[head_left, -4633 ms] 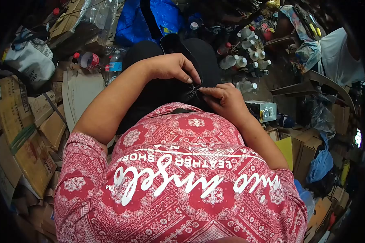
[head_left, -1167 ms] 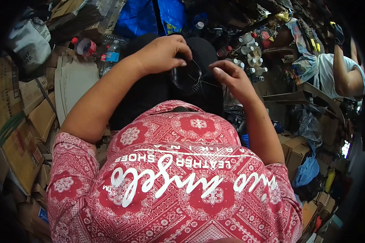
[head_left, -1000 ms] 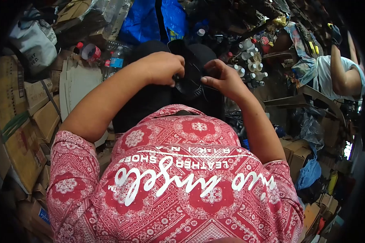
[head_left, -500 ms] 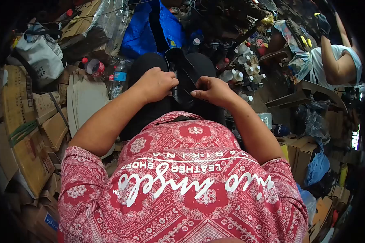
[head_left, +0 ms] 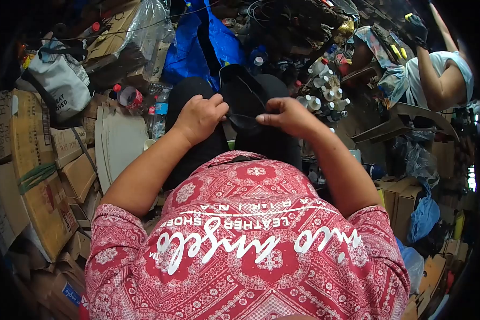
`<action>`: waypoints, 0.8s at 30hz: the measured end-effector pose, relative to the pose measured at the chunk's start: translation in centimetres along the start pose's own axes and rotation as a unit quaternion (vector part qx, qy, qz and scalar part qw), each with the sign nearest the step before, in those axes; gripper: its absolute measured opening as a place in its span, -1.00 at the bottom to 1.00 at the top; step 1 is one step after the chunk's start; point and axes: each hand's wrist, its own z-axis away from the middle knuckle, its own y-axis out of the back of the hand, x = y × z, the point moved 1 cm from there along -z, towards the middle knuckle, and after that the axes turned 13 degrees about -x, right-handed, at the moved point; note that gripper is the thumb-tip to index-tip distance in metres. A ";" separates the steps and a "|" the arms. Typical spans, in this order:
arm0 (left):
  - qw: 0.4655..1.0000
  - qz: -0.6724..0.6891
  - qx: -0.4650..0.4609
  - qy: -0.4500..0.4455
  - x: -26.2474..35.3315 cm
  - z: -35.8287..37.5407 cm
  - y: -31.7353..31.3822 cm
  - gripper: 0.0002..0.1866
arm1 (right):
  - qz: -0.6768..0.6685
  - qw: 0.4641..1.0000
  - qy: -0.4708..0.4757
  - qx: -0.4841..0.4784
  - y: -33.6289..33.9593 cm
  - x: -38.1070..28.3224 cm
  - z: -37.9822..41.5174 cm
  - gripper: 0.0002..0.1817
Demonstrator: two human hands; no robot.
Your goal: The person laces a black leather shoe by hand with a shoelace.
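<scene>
A black, flexible piece (head_left: 244, 98) with a rounded lower edge and a shiny line across it lies between my hands, over my dark-trousered knees; its exact kind I cannot make out. My left hand (head_left: 200, 117) is closed, fingers curled at the piece's left edge. Thumb and forefinger of my right hand (head_left: 289, 117) pinch its right edge. Both hands are at about the same height, with the piece spanning the gap between them.
Ahead is a blue plastic bag (head_left: 189, 53). Several bottles (head_left: 325, 90) stand to the right, and a labelled bottle (head_left: 160, 108) is at left. Flattened cardboard (head_left: 40, 154) and a white bag (head_left: 61, 80) line the left. At right a co-worker's gloved hand (head_left: 417, 29) is raised.
My right hand has shifted slightly right, and the black piece looks spread wider between my hands. My left hand stays at its edge. The whole view has shifted a little.
</scene>
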 end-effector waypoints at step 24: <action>0.818 0.448 -0.059 0.356 -10.1 2.7 10.7 -0.62 | 0.094 0.995 0.030 -0.025 1.4 1.9 -2.8 -0.68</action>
